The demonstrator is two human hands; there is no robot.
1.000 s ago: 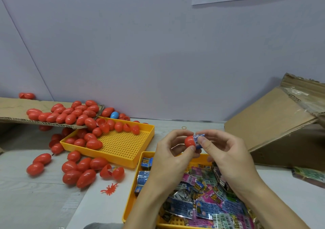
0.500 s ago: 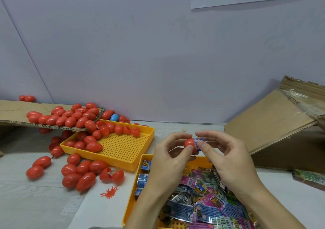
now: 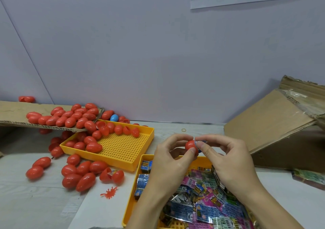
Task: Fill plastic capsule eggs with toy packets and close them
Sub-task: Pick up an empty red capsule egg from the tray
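Blue packet now deeper in glossy red egg half.

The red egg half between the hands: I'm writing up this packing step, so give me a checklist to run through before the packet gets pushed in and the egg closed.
1. Red egg half is held: ok, the left hand pinches it between thumb and fingers.
2. Blue packet is at the opening: ok, the right hand pinches it against the half.
3. Packet fully inside: not ok, part of it shows outside.
4. Second egg half ready: cannot tell, none shows in either hand.
5. More packets nearby: ok, the yellow tray below the hands holds many.
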